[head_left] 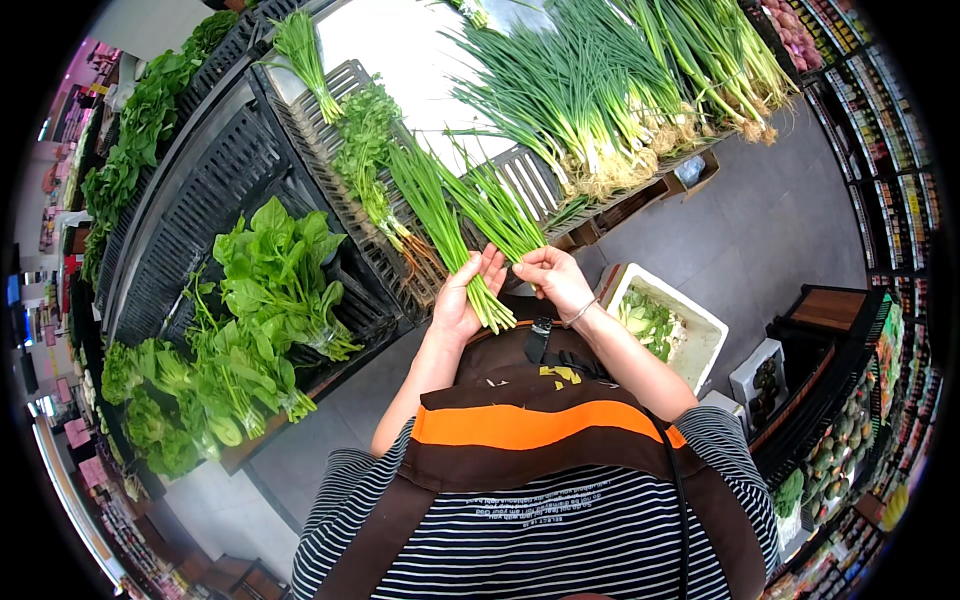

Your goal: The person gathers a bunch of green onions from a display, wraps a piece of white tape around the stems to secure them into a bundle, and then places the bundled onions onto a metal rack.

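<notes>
My left hand (462, 300) is closed around the lower stems of a long bunch of green chives (428, 205), its cut ends sticking out below the thumb. Beside it, my right hand (555, 280) pinches the lower end of a second, looser bunch of chives (503, 222). The tops of both bunches reach over the edge of the display, and their tips lie close together. Just left of them is a bunch of cilantro (365, 150) with reddish roots on a black slatted rack (325, 165). A smaller green bunch (300, 62) lies farther back on a white surface (375, 45).
Rows of scallions (590, 120) with roots toward me fill the far right of the display. Leafy greens (275, 270) stand on black racks at left. Right of my arm, a white bin (712, 335) holds leaf scraps. A dark wooden stand (825, 305) is farther right.
</notes>
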Motion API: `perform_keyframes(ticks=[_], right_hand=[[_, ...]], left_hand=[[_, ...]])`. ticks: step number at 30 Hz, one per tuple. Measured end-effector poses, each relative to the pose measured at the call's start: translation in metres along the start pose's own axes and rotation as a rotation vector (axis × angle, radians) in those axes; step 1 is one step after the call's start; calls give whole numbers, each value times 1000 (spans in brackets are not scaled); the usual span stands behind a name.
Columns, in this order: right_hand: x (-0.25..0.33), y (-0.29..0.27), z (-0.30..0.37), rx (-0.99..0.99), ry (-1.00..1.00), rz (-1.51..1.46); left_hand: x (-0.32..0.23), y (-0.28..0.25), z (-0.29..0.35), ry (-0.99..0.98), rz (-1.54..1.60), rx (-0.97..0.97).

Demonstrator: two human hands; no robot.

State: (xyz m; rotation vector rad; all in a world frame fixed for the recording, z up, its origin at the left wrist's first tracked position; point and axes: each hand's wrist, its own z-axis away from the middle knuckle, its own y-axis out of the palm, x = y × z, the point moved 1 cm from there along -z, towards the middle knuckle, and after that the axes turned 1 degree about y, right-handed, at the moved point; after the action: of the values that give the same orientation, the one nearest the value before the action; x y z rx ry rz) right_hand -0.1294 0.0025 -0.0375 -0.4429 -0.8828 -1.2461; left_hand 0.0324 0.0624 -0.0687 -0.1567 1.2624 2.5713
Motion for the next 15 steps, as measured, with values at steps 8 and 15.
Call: perform_keyframes(ticks=[8,15], right_hand=[[6,21,23,-184,-590,719],[10,25,27,-116,-606,822]], left_hand=[[-1,-2,-2,36,-81,-15],[-5,-2,3,59,-138,28]])
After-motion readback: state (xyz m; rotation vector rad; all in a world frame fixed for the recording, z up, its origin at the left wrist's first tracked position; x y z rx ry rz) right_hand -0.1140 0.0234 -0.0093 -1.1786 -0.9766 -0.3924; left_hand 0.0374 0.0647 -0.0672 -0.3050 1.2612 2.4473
